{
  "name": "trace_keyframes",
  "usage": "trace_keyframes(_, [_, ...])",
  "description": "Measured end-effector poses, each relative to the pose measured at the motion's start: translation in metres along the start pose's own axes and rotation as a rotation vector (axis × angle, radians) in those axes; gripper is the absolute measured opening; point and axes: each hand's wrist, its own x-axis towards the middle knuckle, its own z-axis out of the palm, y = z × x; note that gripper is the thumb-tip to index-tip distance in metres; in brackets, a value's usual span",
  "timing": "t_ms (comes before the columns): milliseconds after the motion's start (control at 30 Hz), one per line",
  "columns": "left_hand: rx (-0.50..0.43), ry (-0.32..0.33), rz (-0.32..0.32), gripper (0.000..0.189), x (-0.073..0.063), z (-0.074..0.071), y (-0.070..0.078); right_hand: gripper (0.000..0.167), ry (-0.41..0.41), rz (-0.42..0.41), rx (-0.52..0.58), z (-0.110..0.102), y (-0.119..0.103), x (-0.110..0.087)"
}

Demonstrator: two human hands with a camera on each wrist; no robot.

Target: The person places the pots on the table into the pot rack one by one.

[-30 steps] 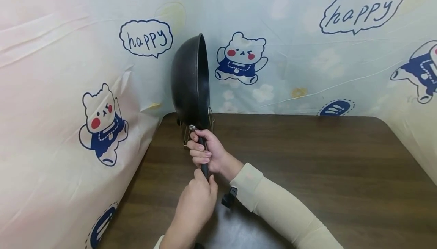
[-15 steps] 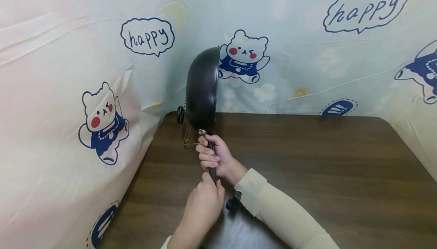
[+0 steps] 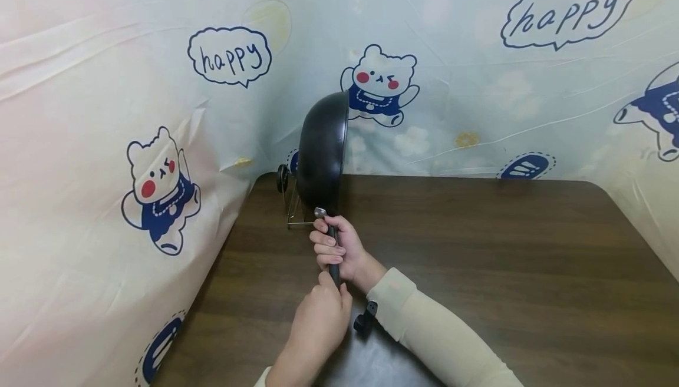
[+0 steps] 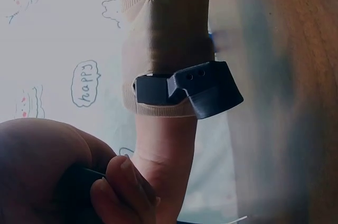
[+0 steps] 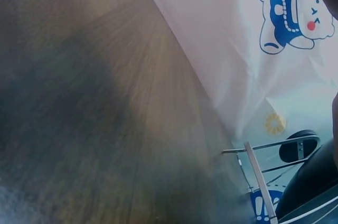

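Note:
A black wok (image 3: 320,151) is held up on its side, its rounded outside facing left and its mouth facing right. My right hand (image 3: 342,248) grips the upper part of its black handle (image 3: 333,274), just below the metal joint. Lower down, my left hand (image 3: 320,313) holds the handle's end. Behind and left of the wok, a thin wire rack (image 3: 289,222) stands on the table, partly hidden by it. A black round piece (image 3: 282,178) shows at the rack's left side. In the right wrist view the wok (image 5: 314,182) appears close to the rack (image 5: 257,174).
The brown wooden table (image 3: 477,245) extends to the right, with a shiny patch near its front. A patterned cloth (image 3: 451,80) with bears and "happy" bubbles hangs behind and at the sides. A small black camera (image 3: 366,318) is worn on the right wrist.
The wok has moved right and downward, away from the rack, uncovering more of the rack and the black round piece. Both hands have moved along with the handle, keeping their grip.

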Motion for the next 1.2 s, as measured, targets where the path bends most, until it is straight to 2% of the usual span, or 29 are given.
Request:
trace_keyframes(200, [-0.016, 0.003, -0.012, 0.025, -0.001, 0.003, -0.005, 0.034, 0.014, 0.008, -0.04, -0.006, 0.001, -0.001])
trace_keyframes(367, [-0.123, -0.087, -0.065, 0.027, -0.001, 0.006, -0.013, 0.034, 0.042, -0.006, -0.09, -0.008, 0.0, -0.002])
trace_keyframes(467, [-0.203, -0.137, -0.089, 0.026, -0.001, 0.007, -0.019, 0.034, 0.084, -0.007, -0.153, -0.008, 0.001, -0.002])
trace_keyframes(633, [-0.274, -0.155, -0.042, 0.028, -0.002, 0.004, -0.028, 0.032, 0.181, -0.024, -0.293, -0.007, 0.001, -0.005])
trace_keyframes(767, [-0.316, -0.204, -0.054, 0.037, -0.004, 0.0, -0.034, 0.035, 0.259, -0.013, -0.401, -0.009, -0.002, -0.013])
trace_keyframes(900, [-0.452, -0.311, -0.077, 0.048, -0.003, -0.004, -0.04, 0.04, 0.295, 0.029, -0.465, -0.011, -0.007, -0.023])
trace_keyframes(1033, [-0.683, -0.43, -0.085, 0.053, 0.001, -0.01, -0.049, 0.048, 0.313, 0.076, -0.503, -0.011, -0.014, -0.037])
trace_keyframes(1200, [-0.81, -0.479, -0.074, 0.053, 0.006, -0.018, -0.062, 0.062, 0.418, 0.061, -0.547, -0.007, -0.025, -0.058])
